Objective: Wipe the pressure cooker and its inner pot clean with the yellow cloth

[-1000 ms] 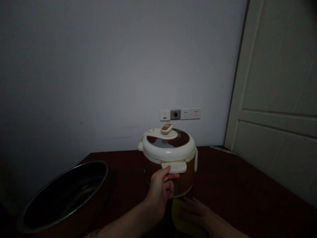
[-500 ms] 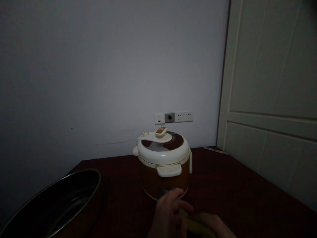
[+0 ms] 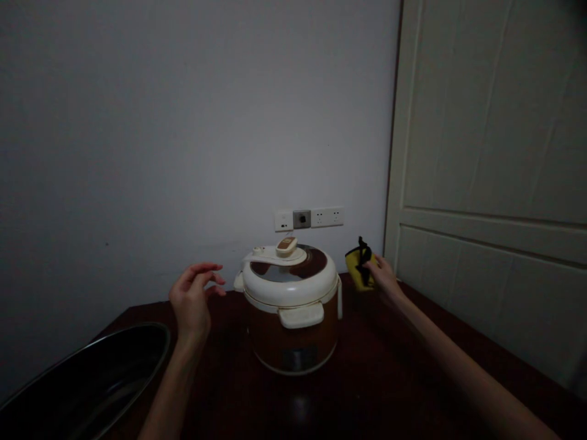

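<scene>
A brown rice cooker [image 3: 292,333] with a white lid stands in the middle of a dark red table [image 3: 403,373], its lid closed. My left hand [image 3: 193,297] hovers in the air to the cooker's left, fingers loosely spread and holding nothing. My right hand [image 3: 383,275] is stretched out to the cooker's right, near the back of the table, closed on a small yellow and black item [image 3: 359,264]. Neither hand touches the cooker.
A large dark metal basin [image 3: 87,385] sits at the table's left front. A row of wall sockets [image 3: 308,218] is behind the cooker. A pale door [image 3: 495,183] stands along the right side.
Both hands have left the front of the cooker: the left rose to the cooker's left, the right reached out to its right with the yellow item. The view shifted right.
</scene>
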`<state>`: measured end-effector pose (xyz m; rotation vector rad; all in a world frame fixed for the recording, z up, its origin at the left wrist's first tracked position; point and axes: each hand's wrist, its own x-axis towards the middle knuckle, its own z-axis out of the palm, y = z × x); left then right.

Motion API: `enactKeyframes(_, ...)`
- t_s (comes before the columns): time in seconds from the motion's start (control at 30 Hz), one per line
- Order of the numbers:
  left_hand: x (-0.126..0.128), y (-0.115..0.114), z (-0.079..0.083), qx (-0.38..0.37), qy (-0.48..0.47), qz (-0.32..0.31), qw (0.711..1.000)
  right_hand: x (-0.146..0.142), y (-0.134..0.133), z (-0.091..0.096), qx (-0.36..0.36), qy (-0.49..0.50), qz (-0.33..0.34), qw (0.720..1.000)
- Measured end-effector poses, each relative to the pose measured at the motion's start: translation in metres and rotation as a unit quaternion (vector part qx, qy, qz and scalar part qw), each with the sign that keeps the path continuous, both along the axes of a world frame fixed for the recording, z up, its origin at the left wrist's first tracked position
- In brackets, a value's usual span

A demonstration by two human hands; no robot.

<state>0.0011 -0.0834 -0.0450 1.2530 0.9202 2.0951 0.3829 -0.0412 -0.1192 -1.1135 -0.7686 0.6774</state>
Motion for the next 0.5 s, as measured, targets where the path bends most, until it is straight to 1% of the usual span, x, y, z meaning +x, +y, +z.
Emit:
enactKeyframes(0.07,-0.019,0.021,-0.01,-0.046,0.049,0.032,0.997,-0.01,0.023,0.014,-0.007,0.0,0.035,0.999)
enactKeyframes(0.13,-0.035,0.043,-0.022,-0.108,0.111,0.065,0.986,-0.019,0.041,0.023,-0.01,-0.011,0.064,0.998)
enactKeyframes(0.23,-0.049,0.074,-0.041,-0.197,0.237,0.09,0.947,-0.031,0.06,0.029,-0.022,-0.035,0.11,0.993)
enactKeyframes(0.3,-0.051,0.088,-0.051,-0.233,0.3,0.118,0.917,-0.039,0.068,0.03,-0.038,-0.056,0.144,0.987)
enactKeyframes(0.33,-0.05,0.093,-0.056,-0.251,0.319,0.123,0.906,-0.042,0.07,0.03,-0.047,-0.068,0.156,0.984)
enactKeyframes(0.37,-0.048,0.096,-0.06,-0.269,0.331,0.112,0.898,-0.045,0.072,0.031,-0.055,-0.081,0.163,0.982)
enactKeyframes(0.4,-0.045,0.098,-0.063,-0.288,0.336,0.087,0.893,-0.047,0.073,0.031,-0.062,-0.094,0.164,0.98)
enactKeyframes(0.5,-0.035,0.1,-0.072,-0.317,0.335,-0.016,0.887,-0.051,0.073,0.035,-0.076,-0.137,0.139,0.978)
